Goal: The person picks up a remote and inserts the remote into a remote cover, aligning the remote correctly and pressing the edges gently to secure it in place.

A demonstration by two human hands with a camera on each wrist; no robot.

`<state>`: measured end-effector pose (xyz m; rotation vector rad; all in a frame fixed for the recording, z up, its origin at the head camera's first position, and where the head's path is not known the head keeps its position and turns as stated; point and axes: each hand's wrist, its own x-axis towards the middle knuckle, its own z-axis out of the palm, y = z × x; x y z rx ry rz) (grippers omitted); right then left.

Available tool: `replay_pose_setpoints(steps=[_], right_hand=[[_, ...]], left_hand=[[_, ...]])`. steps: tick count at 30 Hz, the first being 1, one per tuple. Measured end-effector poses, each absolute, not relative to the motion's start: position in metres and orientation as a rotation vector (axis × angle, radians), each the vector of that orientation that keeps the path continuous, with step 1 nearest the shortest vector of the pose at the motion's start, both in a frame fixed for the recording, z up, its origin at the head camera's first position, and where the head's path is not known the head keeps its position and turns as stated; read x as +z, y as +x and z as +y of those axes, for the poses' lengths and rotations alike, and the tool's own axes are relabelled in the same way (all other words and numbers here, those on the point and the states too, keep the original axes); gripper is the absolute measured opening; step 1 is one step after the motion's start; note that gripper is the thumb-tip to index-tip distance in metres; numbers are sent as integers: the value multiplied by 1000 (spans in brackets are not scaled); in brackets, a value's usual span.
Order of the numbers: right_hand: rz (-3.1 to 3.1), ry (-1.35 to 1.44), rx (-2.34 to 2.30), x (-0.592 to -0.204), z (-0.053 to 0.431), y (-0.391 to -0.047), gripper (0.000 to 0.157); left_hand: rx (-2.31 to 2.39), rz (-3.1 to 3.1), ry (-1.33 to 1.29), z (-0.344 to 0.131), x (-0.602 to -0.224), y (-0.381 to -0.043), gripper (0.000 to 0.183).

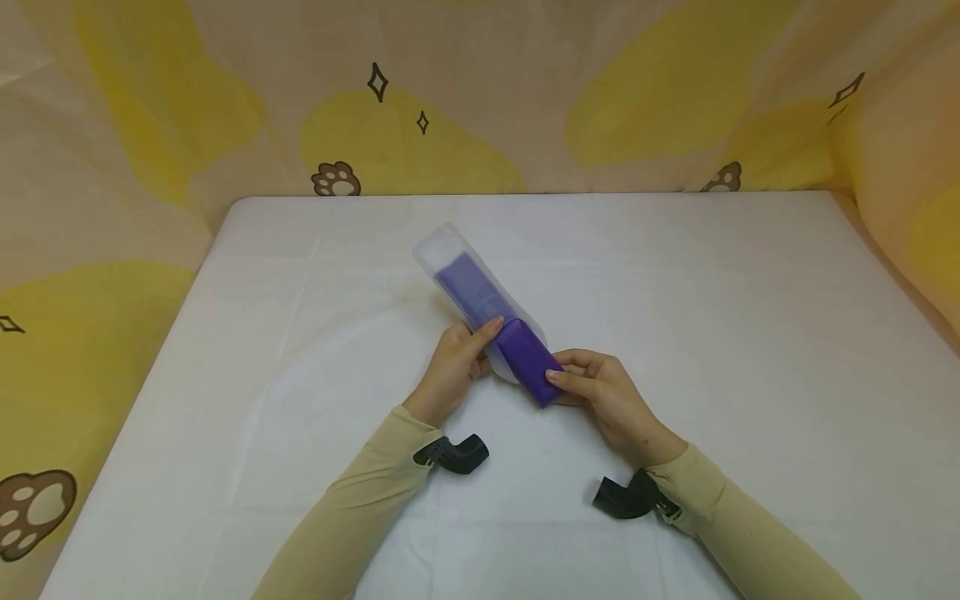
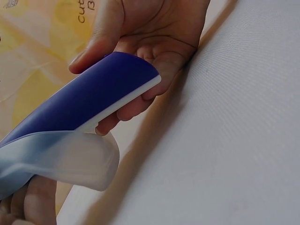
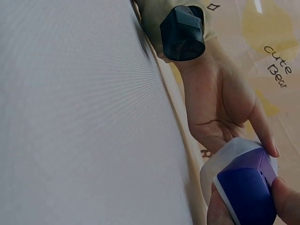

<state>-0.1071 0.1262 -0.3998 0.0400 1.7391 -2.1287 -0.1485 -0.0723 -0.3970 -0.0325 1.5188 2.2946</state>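
Backdrop: yellow-and-beige printed cloth (image 1: 450,42), behind and beside the desk.
Desk: white top (image 1: 712,283), under the work.
Sleeves: tan; left one (image 1: 348,500) angles in from lower left, right one (image 1: 765,529) from lower right. Wrists converge mid-desk.
Clear cover: translucent plastic (image 1: 438,244), lying diagonally, far end toward the left. Looks light, thin, a bit flexible, smooth enough to slip. Best held by its long edges, no hard squeeze.
Purple case: (image 1: 529,358) between the hands, off the desk, far part under the plastic, near end bare. Looks light, stiff, glossy; my guess is low fragility. Bare end is the good hold. White strip (image 2: 129,99) along its lower edge.
Left hand: (image 1: 450,362) grip closed on the cover, thumb on top where the case emerges, fingers underneath. Can't tell how hard it presses.
Right hand: (image 1: 603,396) grip is a pinch on the case's near end, thumb on top, fingers below.
Wrist mounts: black, left (image 1: 463,455) and right (image 1: 624,498), at the cuffs.
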Motion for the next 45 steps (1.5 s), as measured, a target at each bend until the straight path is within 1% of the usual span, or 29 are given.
replay_pose_setpoints(steps=[7,14,25,37,45], right_hand=[[1733,35,-2142,-400,126,-107,33],[1739,41,-2145,-400,126,-106,32],[1738,39,-2152,-401,126,-106,32],[1769,42,-2137,-400,125,-106,28],[1826,-26,-1996,-400,127,-106,31]], left_hand=[[2292,1524,-31,-72,-398,-148,24],[2283,1507,50,-73,-398,-146,29],[2258,1514,101,-73,-402,-146,35],[2258,1547,52,-74,-399,-146,32],[2257,1574,-32,-73,-398,-148,28]])
